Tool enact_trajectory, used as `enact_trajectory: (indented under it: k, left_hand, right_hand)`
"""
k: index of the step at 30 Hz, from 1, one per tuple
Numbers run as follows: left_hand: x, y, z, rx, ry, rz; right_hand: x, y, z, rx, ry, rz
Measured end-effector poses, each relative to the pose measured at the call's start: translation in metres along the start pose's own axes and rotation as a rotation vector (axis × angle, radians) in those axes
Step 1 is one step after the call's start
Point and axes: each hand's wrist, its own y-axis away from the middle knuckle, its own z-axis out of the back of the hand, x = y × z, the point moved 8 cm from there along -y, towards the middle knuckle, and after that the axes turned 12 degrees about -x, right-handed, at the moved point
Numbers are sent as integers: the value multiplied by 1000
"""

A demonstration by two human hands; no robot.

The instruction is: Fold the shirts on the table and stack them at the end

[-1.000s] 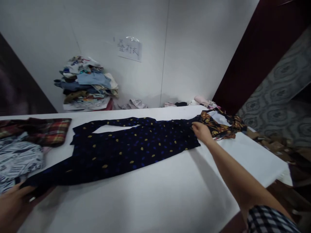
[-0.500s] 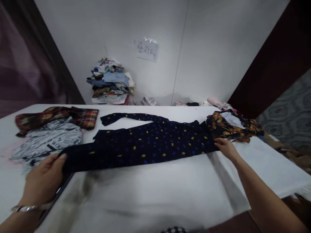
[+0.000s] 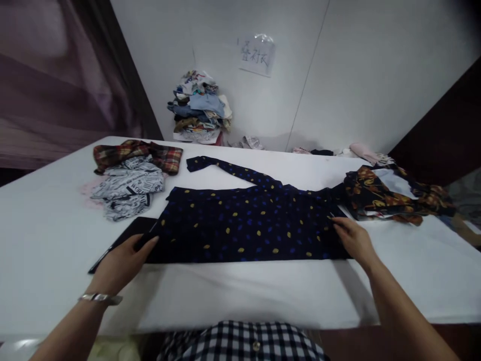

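A dark navy garment (image 3: 244, 228) with yellow and blue dots lies spread flat across the white table (image 3: 45, 200), one sleeve stretched toward the far left. My left hand (image 3: 122, 260) presses flat on its left end, over a thin black board (image 3: 120, 238) that sticks out from under the cloth. My right hand (image 3: 351, 238) rests on the garment's right edge with fingers pinching the fabric. A bracelet is on my left wrist.
A plaid shirt (image 3: 137, 153) and a black-and-white printed garment (image 3: 128, 185) lie at the left. A brown patterned garment (image 3: 387, 193) sits at the right. A pile of clothes (image 3: 199, 108) stands against the wall, with a paper sign (image 3: 257, 52) above it.
The garment has been pulled nearer and squared up into a flatter rectangle. Both hands moved inward and down onto its ends; the view shifted left, and the black board now shows.
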Motion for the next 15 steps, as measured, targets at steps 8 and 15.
enact_trajectory:
  k: [8, 15]
  left_hand:
    - [11, -3, 13, -178, 230, 104]
    - [35, 1, 5, -107, 481, 284]
  right_hand:
    - [95, 10, -108, 306, -79, 371]
    - [79, 14, -119, 261, 8, 398]
